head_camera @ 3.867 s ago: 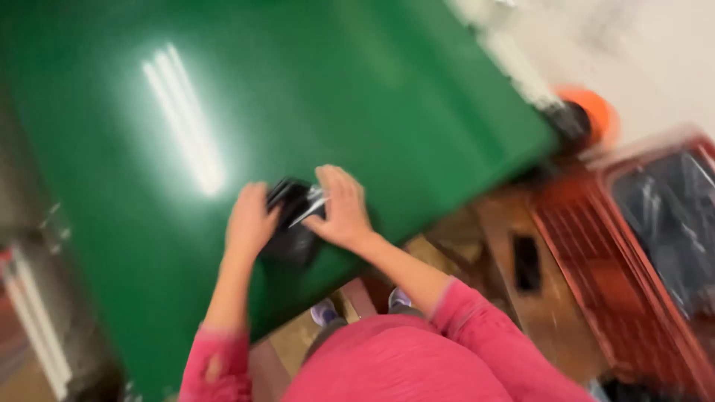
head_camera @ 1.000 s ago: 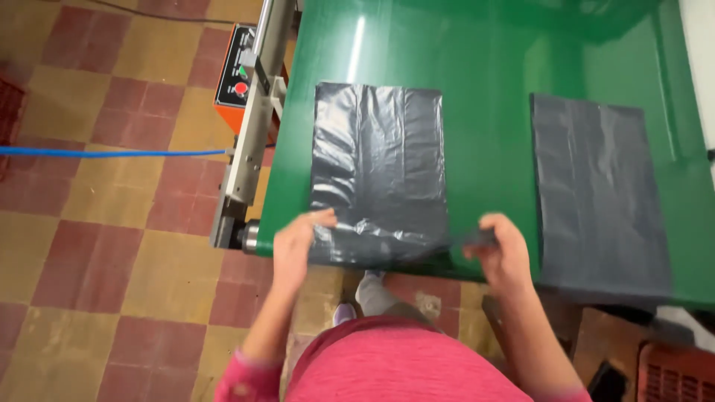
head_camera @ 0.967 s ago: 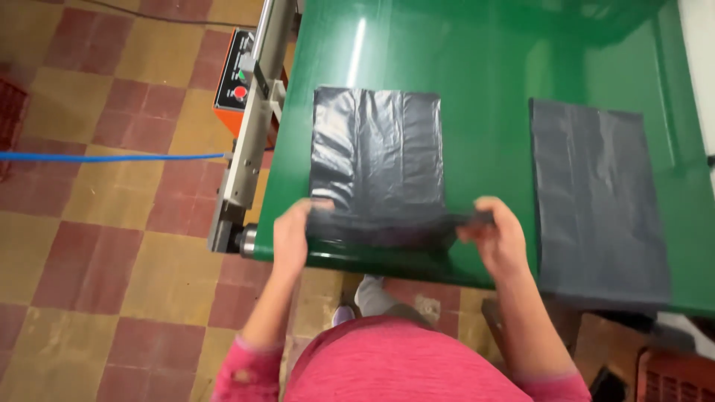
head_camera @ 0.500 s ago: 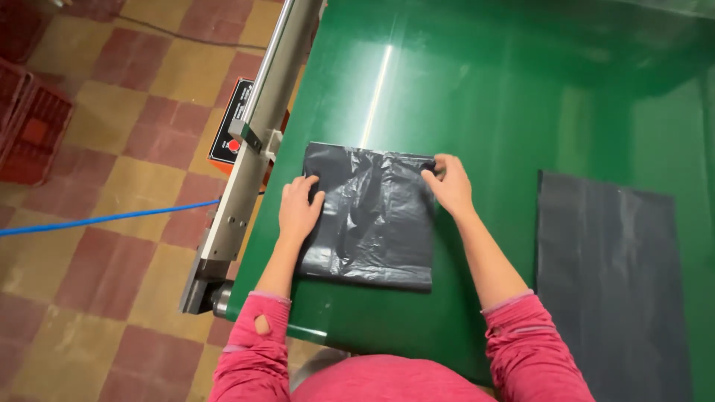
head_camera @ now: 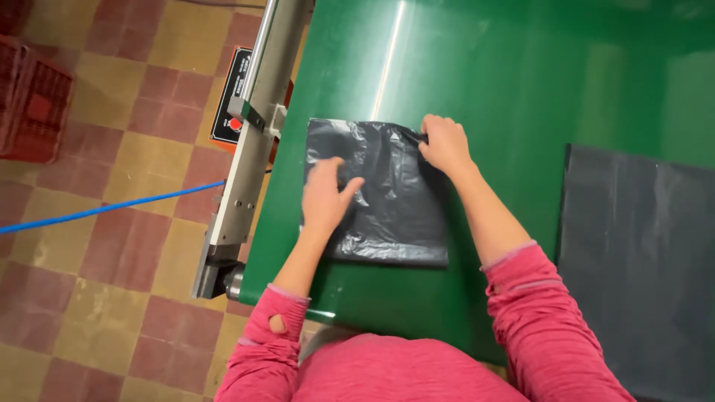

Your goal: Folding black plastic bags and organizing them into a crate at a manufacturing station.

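On green table (head_camera: 506, 67), folded bag (head_camera: 387, 216) under both hands

I'm looking down at a glossy green table (head_camera: 521, 67) with a strip of ceiling light glaring off it. The floor (head_camera: 112, 260) is worn red and yellow checkered tile, with a red crate (head_camera: 33, 104) off left and a blue hose (head_camera: 104, 211) across it.

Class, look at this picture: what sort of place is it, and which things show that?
Probably a small workshop or packing room: a long glossy green work table, a metal machine with a control panel beside it, and folded black plastic bags under both hands.
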